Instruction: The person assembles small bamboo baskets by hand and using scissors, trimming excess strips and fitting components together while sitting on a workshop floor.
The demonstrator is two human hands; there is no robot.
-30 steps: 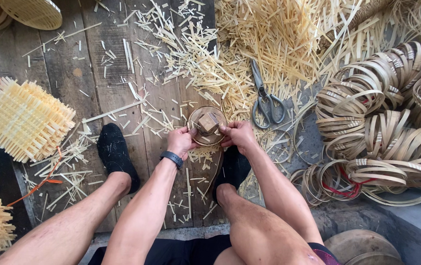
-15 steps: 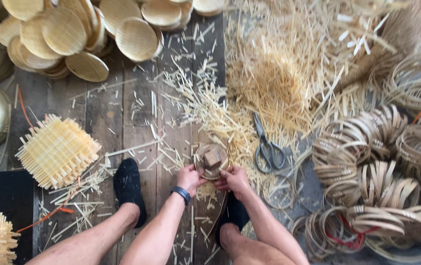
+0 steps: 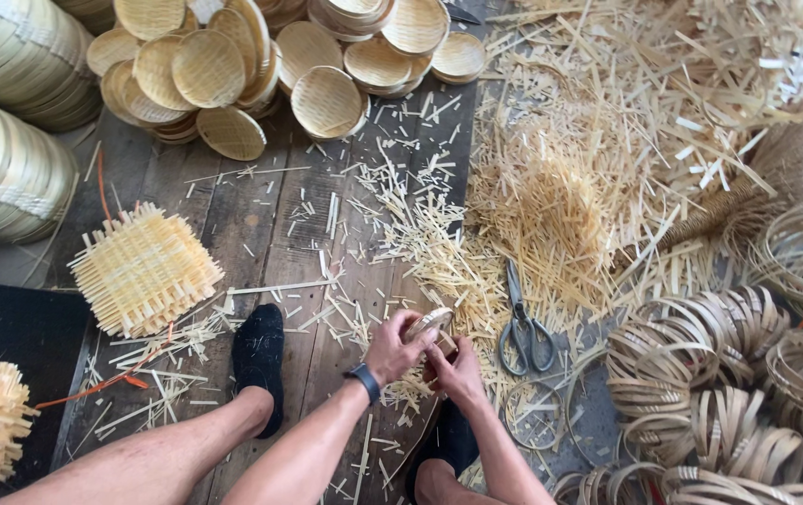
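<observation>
My left hand [image 3: 395, 348], with a dark wristband, and my right hand [image 3: 458, 367] both grip a small round woven bamboo basket [image 3: 430, 323] tilted on its edge between them, just above the plank floor. Only its rim and part of the weave show past my fingers. Grey scissors [image 3: 524, 327] lie on the floor just to the right of my hands. My legs stretch forward, feet in black socks [image 3: 258, 357].
Woven square mats [image 3: 144, 268] lie at left. Finished round baskets [image 3: 326, 101] are piled at the top, with tall stacks [image 3: 4, 168] at top left. Bamboo rings [image 3: 701, 369] heap up at right. Loose strips and offcuts [image 3: 598, 159] cover the floor [image 3: 261, 215].
The view has tilted upward, revealing the basket piles at the top. The small basket has turned from lying flat and face-up to standing on its edge in my hands.
</observation>
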